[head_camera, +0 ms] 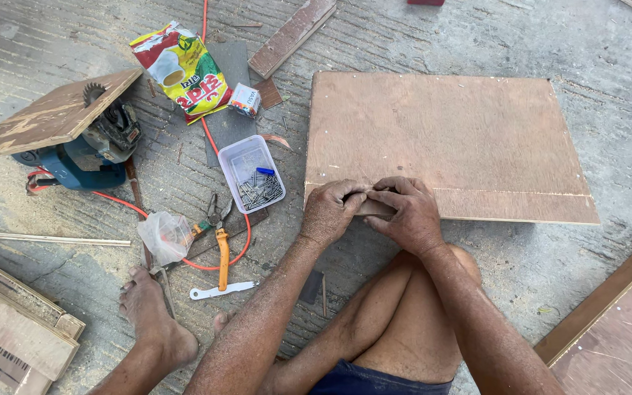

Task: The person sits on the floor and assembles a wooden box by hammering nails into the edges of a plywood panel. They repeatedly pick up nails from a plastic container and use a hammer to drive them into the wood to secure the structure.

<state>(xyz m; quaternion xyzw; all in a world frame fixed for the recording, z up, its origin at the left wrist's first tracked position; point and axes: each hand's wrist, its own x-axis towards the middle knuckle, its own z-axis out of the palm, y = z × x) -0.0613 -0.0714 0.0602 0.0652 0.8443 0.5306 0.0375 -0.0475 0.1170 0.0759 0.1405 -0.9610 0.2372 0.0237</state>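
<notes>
Both my hands sit together at the near edge of the plywood board (448, 139), which lies flat on the concrete floor (535, 256) at about twelve o'clock from my knees. My left hand (329, 213) has its grip closed, fingers curled down onto the board's edge. My right hand (407, 212) is closed too, pinching a small strip of wood (373, 208) against that same edge; whether the strip is a loose piece or part of the board I cannot tell. The two hands touch at the fingertips.

As I judge it, the work is at an early stage. A pale line runs across the board near its front edge, so marking looks done, but I see no nail driven there and no hammer in either hand. Fixing the strip appears to be what remains.

At ten o'clock, just beside the board, stands a clear plastic box of nails (251, 174). Below it lie pliers with orange handles (220, 245) and a crumpled plastic bag (164, 235), with an orange cable (206, 132) winding between them. Further out at ten o'clock is a blue circular saw (82, 150) under a wooden panel, and a yellow-and-red snack packet (182, 69) at eleven. My bare left foot (149, 314) rests at eight o'clock. Nothing lies between my hands and the board.
</notes>
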